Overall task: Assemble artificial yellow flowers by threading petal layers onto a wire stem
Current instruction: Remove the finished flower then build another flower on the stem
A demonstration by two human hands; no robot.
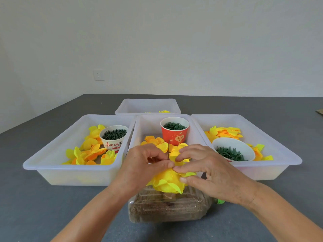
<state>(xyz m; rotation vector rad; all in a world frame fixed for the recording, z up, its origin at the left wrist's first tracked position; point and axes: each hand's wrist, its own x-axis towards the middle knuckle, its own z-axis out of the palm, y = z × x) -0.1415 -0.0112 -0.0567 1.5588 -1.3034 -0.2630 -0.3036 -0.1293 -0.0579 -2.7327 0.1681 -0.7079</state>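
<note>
Wire stem (169, 147) stands near-vertical, rising from the sand-filled bottle (167, 208). Petal layer (176, 151) is pinched by right hand (208, 170) just right of the stem; left hand (145, 165) pinches at the stem above stacked petals (166, 184). Layer likely needs sliding down along the stem axis.

The scene is viewed from one head-worn camera, aimed forward and down. The counter (43, 198) is seen close below, the wall (157, 41) faced beyond.
</note>
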